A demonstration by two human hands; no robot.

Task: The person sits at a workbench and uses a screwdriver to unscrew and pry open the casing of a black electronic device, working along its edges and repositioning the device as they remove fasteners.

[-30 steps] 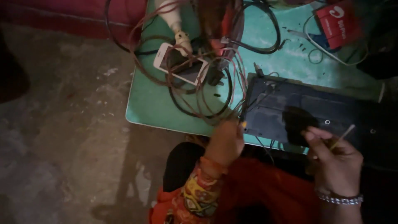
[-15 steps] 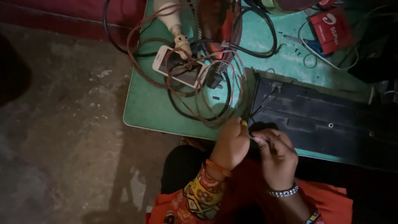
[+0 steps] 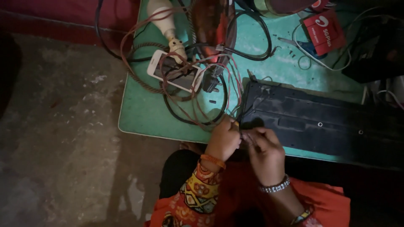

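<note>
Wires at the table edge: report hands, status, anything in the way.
Left hand and right hand pinched together on thin wires. Wires run from the black panel. Loose cable tangle and a phone lie close left.

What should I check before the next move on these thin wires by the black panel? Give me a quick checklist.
1. Both hands on the wires: left hand and right hand meet at the thin wires. Ok.
2. Grip firmness: fingertips too dim. Cannot tell.
3. Black panel lies flat on the green table. Ok.
4. Cables off the work spot: red-brown cable loops run close to the hands. Not ok.
5. White phone free: cables lie across it. Not ok.
</note>
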